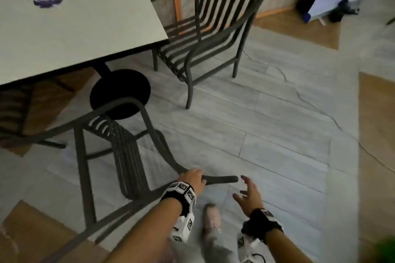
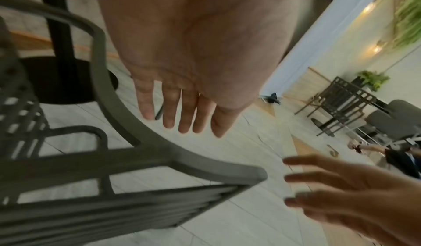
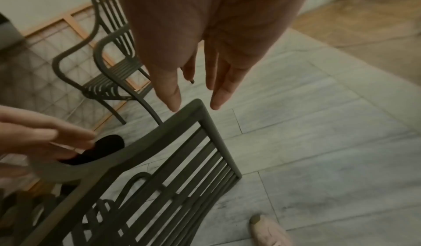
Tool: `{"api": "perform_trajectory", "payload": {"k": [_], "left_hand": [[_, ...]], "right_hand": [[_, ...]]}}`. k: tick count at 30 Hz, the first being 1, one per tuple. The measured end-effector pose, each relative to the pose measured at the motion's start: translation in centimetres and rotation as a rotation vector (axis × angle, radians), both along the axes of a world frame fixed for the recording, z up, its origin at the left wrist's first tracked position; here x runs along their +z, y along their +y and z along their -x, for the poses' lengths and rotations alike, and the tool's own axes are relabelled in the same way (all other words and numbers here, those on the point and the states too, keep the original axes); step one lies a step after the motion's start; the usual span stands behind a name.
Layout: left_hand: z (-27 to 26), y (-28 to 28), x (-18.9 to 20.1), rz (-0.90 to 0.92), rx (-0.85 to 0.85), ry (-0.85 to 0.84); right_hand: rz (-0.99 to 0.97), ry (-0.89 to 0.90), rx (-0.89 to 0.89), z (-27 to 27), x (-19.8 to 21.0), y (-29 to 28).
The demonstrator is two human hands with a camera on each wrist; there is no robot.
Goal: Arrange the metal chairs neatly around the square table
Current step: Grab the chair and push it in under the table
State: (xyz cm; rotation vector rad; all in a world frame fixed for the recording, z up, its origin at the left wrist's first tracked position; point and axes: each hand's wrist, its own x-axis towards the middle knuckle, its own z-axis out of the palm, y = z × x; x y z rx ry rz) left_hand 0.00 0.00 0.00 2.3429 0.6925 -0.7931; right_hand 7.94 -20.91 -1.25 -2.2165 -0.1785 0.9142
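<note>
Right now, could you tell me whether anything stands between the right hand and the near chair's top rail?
Nothing visible does: the right hand is open just past the end of the top rail, bare floor between.

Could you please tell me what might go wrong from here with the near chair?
Neither the left hand nor the right hand grips the top rail of the dark slatted metal chair, so a push may slip or skew it. Its front legs could catch the table's round black base. The pale shoe sits close behind it.
</note>
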Motion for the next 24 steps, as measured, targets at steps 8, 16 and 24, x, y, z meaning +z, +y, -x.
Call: {"api": "perform_trajectory", "payload": {"k": [8, 16, 24], "left_hand": [[-4.9, -3.8, -6.1, -0.04, 0.029, 0.136], [-1.6, -1.0, 5.2, -0.049, 0.385, -0.337], [6.3, 3.6, 19.6, 0.206, 0.55, -0.77]], "right_hand": [[-0.143, 0.071, -0.077, -2.5, -5.7, 0.3], [-0.01, 0.099, 0.225, -1.8, -3.2, 0.2], [0.08, -0.009, 0.337, -2.8, 3.7, 0.7]]}}
